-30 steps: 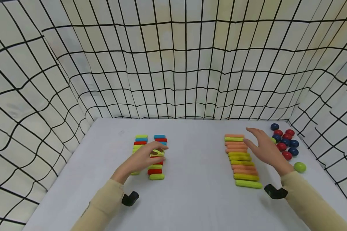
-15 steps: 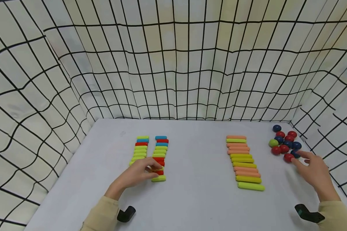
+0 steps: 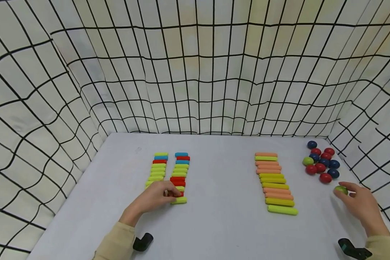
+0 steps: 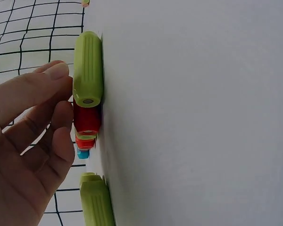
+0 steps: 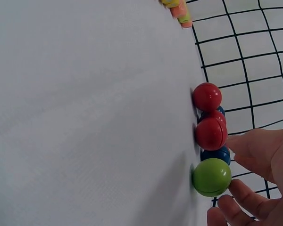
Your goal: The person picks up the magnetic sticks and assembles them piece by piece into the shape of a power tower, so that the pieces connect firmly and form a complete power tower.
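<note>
My left hand [image 3: 156, 196] is over the near end of the second column of short plastic toy rods, fingers loosely bent. Its fingertips are at a red rod [image 4: 87, 117], beside the nearest lime rod [image 4: 88, 70], which has a metal disc in its end. The lime rod partly hides the fingertips, so firm contact is unclear. On the right, my right hand [image 3: 360, 206] has its thumb and index finger around a green ball [image 5: 212, 177] low at the table surface. Red balls [image 5: 211, 133] and blue balls [image 3: 333, 173] lie just beyond that hand.
A column of longer orange, yellow and lime rods [image 3: 274, 186] lies right of the middle. Another short-rod column [image 3: 157, 169] lies left of the one my left hand is at. Black netting [image 3: 211, 79] rises along the white table's [image 3: 224, 224] far edge and sides.
My right hand has swung right from above the long rods, past the red and blue balls, to the green ball. My left hand has come toward me along the short rods.
</note>
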The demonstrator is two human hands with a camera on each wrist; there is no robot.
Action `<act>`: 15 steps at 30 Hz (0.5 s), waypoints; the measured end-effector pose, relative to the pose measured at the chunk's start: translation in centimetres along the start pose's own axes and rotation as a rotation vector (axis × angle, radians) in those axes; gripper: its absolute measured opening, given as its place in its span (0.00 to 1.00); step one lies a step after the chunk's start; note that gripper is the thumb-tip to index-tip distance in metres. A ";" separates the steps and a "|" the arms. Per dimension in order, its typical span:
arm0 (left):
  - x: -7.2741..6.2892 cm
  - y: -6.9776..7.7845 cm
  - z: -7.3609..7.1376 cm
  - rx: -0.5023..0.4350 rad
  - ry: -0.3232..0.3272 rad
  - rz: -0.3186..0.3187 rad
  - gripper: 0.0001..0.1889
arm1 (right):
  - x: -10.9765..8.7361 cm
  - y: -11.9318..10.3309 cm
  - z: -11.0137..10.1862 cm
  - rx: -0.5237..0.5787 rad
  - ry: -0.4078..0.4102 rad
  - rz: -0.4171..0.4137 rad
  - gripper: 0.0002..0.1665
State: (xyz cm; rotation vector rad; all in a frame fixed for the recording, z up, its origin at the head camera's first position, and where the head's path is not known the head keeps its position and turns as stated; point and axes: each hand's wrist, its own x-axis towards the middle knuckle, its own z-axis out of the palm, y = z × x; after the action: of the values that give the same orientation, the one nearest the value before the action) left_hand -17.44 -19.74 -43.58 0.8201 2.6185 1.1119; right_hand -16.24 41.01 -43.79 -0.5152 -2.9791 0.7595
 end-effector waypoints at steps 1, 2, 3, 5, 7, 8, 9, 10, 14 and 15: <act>-0.1 0.0 0.0 0.001 -0.004 0.000 0.08 | 0.0 0.0 0.0 0.004 0.000 0.005 0.33; -0.1 0.0 0.1 0.004 -0.009 0.002 0.08 | 0.0 0.0 0.1 0.007 0.002 0.009 0.33; -0.1 0.0 0.1 0.014 -0.014 0.006 0.08 | 0.0 0.0 0.1 0.011 0.001 0.016 0.33; -0.2 0.1 0.3 0.035 -0.025 0.007 0.09 | 0.1 0.1 0.2 0.009 0.003 0.025 0.33; -0.1 0.2 0.4 0.071 -0.040 0.006 0.10 | 0.1 0.3 0.3 0.003 0.000 0.026 0.32; -0.1 0.3 0.4 0.094 -0.047 0.005 0.11 | 0.2 0.5 0.4 -0.002 -0.001 0.025 0.32; -0.1 0.4 0.4 0.117 -0.053 0.001 0.11 | 0.3 0.6 0.4 -0.004 -0.007 0.026 0.32; -0.1 0.5 0.5 0.140 -0.059 -0.006 0.11 | 0.4 0.8 0.4 -0.009 -0.008 0.023 0.31; -0.1 0.9 0.8 0.232 -0.079 -0.041 0.10 | 1.1 1.4 0.8 -0.019 -0.009 0.016 0.29; -0.1 1.0 0.8 0.245 -0.076 -0.045 0.10 | 1.2 1.5 0.8 -0.019 -0.006 0.016 0.28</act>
State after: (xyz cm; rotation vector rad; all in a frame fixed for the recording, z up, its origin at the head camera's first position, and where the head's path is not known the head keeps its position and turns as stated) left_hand -16.63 -18.75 -43.49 0.8255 2.7282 0.7425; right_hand -17.02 42.26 -45.30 -0.5389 -2.9945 0.7354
